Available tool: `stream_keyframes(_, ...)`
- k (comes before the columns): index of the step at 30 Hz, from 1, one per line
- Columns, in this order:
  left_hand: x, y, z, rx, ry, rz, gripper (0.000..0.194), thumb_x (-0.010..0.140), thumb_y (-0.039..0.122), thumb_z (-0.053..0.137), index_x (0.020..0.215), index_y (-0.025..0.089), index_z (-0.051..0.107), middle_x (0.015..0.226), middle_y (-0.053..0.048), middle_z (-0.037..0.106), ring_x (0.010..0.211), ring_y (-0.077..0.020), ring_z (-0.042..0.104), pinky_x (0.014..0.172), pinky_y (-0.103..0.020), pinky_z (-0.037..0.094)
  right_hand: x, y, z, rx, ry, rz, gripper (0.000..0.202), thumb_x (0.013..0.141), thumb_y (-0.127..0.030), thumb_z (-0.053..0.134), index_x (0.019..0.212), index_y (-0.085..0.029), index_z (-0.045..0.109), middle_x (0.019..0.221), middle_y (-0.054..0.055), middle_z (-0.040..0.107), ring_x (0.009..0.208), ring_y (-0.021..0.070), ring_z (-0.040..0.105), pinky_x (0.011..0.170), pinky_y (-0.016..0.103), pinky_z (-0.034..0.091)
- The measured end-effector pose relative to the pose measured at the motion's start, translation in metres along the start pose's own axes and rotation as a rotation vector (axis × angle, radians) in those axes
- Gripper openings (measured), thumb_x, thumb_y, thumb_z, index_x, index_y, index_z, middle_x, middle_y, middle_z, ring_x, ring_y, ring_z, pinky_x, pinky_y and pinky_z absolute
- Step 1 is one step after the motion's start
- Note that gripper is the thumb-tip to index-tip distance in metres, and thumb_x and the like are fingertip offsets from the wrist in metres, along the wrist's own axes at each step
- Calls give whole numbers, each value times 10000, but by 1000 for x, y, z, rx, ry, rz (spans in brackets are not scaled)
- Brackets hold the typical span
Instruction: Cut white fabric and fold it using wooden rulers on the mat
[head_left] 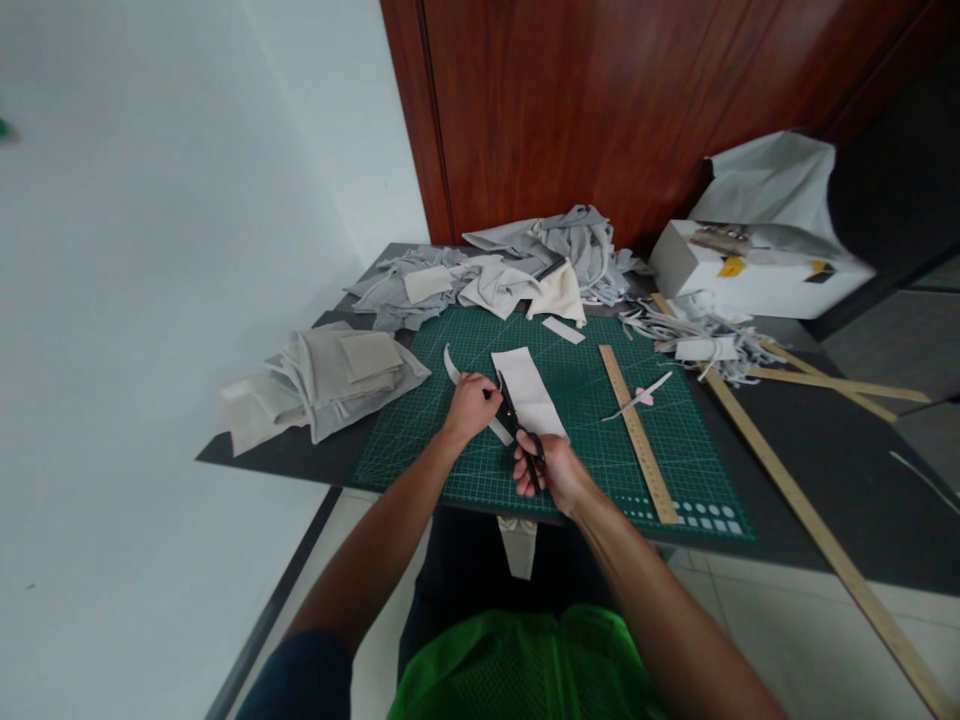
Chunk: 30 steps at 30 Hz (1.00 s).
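Observation:
My right hand (pixel 553 466) grips the handles of a pair of black scissors (pixel 511 412), whose blades point away from me along the left edge of a white fabric piece (pixel 531 385). Beside the blade tips, the fingers of my left hand (pixel 472 402) are pinched together on a thin white strip (pixel 500 380) at that edge. Another pale fabric strip (pixel 451 366) passes beneath my left hand, its middle hidden. All of this lies on a green cutting mat (pixel 465 470).
A wooden ruler (pixel 636 432) and a thin scrap (pixel 656 388) lie right on the mat. Folded fabric (pixel 341 380) is stacked left; loose fabric (pixel 499 283) heaps up behind. Farther right are tangled strips (pixel 709 340), a long wooden stick (pixel 810 530) and a white box (pixel 750 270).

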<state>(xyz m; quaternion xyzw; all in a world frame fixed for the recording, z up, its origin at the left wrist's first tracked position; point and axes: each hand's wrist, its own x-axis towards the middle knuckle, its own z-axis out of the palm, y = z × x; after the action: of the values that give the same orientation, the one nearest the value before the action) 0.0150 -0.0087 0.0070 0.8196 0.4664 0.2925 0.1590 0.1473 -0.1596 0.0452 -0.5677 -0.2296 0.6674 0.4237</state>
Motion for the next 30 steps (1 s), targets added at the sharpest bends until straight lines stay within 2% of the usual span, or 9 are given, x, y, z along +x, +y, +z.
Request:
stream_keyframes(17, 2, 2, -2, -3, -18, 13, 207, 838, 91, 626, 694, 226, 690, 848, -30, 755, 929, -222, 697, 1051, -413, 505, 5, -3, 1, -34, 43, 7, 270, 965, -307, 583, 723, -189, 576, 496, 22, 618, 363, 138, 566, 356, 220, 351)
stream_keyframes(23, 1, 1, -2, 12, -13, 2, 198, 832, 96, 637, 698, 229, 694, 858, -30, 752, 950, -229, 684, 1024, -408, 522, 10, -7, -1, -64, 24, 8, 290, 987, -322, 554, 735, -183, 586, 498, 24, 627, 373, 141, 582, 361, 215, 374)
stream_keyframes(30, 1, 0, 0, 5, -13, 12, 205, 839, 99, 638, 694, 232, 697, 841, -20, 743, 935, -220, 679, 1031, -405, 519, 18, -10, -3, -72, 30, -12, 282, 951, -338, 633, 716, -191, 584, 497, 25, 626, 360, 143, 580, 344, 213, 370)
